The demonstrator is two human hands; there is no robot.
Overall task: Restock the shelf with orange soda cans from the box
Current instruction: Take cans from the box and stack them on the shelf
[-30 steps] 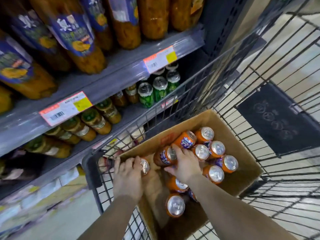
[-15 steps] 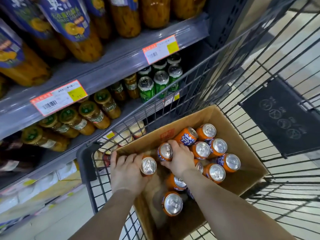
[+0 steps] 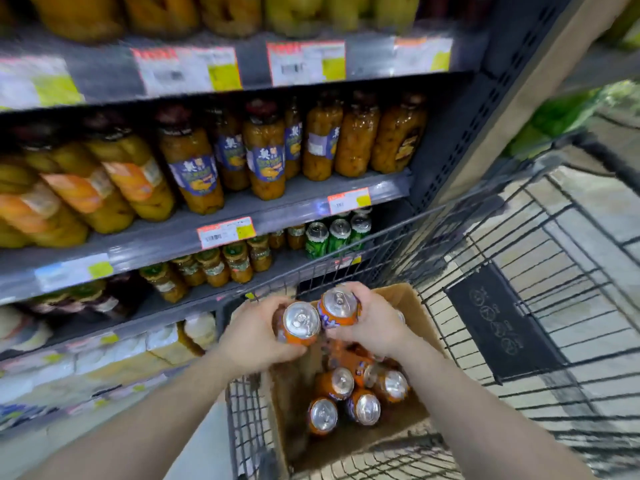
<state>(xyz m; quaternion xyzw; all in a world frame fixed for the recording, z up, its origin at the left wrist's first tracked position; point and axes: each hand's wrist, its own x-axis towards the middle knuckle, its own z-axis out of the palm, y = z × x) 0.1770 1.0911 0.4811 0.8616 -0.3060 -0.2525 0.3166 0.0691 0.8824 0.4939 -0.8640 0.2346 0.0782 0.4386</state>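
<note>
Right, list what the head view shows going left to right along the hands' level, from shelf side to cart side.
left hand → can it holds → can in the right hand → right hand → cardboard box wall → black panel on the cart's wire side

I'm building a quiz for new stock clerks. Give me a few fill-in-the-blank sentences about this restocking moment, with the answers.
1. Each hand grips one orange soda ____: the left hand and the right hand.
2. The remaining cans lie in a ____ box.
3. The box sits inside a wire shopping ____.
4. The cans already on the shelf are ____ in colour.

Missing words: can; cardboard; cart; green
</note>
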